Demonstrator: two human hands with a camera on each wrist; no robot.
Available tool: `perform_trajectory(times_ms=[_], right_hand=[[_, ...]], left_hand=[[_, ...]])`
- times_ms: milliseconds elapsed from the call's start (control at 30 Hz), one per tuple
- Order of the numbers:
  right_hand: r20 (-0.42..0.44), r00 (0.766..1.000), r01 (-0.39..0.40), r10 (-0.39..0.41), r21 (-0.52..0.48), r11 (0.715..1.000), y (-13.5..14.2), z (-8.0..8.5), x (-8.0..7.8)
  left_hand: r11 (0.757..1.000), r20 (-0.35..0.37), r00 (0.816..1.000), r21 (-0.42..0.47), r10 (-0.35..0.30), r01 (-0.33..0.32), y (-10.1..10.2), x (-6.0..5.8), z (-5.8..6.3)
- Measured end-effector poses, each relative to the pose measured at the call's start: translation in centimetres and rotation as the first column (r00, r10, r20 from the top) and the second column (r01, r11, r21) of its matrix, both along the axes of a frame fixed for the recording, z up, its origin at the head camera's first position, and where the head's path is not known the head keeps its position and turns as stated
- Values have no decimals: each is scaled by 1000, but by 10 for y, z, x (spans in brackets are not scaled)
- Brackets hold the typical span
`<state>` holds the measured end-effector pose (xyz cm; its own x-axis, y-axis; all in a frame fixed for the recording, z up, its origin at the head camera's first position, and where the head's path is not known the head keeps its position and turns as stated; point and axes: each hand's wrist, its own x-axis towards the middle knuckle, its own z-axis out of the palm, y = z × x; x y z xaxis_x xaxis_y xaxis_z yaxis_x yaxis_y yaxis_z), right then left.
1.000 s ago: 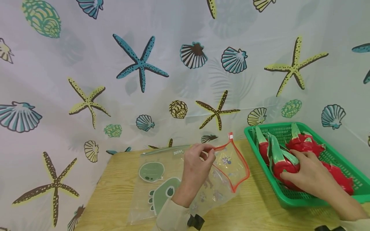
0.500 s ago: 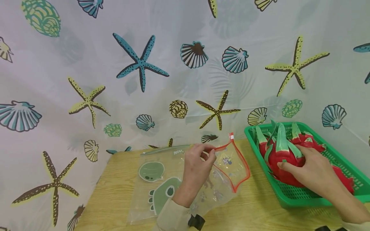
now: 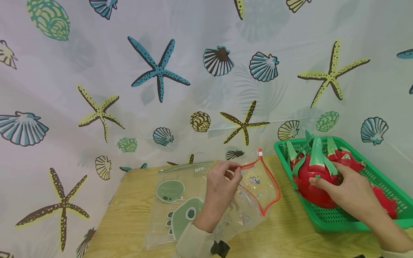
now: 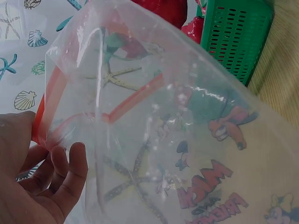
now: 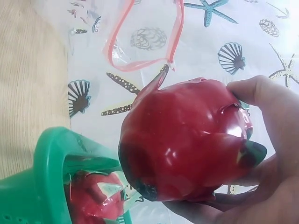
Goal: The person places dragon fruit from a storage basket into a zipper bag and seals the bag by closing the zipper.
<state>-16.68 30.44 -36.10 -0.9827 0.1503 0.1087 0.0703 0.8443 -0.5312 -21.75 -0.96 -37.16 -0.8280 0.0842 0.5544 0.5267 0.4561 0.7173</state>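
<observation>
In the head view my left hand (image 3: 222,190) pinches the red zip edge of a clear plastic bag (image 3: 242,211), holding its mouth spread apart. Small cartoon figures and red lettering show on the bag (image 4: 205,186) in the left wrist view, where my thumb and fingertips grip the red strip. My right hand (image 3: 353,190) grips a red dragon fruit (image 3: 314,182) with green leaf tips, over the near left part of a green basket (image 3: 322,225). In the right wrist view the dragon fruit (image 5: 182,140) fills the space between thumb and fingers, above the basket's rim.
More dragon fruits (image 3: 345,157) lie in the basket at the right. A second clear bag with green dinosaur print (image 3: 169,191) lies flat on the wooden table (image 3: 122,211), left of my left hand. A curtain (image 3: 180,107) with starfish and shells hangs behind.
My right hand has lifted the dragon fruit up from among the others in the basket, and its leafy top has turned more upright. The left hand stays at the bag's edge.
</observation>
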Motion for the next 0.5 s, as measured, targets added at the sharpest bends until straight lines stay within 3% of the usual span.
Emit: perform_trajectory(times_ms=[300,500], right_hand=[[-10,1000,-14,13,-70,997,-9,4,3],[-24,998,-56,53,-219,974,-21,5,8]], left_hand=[[1000,12,1000,-9,7,-7,1,2,1],[1000,-9,1000,-11,7,-7,2,2,0]])
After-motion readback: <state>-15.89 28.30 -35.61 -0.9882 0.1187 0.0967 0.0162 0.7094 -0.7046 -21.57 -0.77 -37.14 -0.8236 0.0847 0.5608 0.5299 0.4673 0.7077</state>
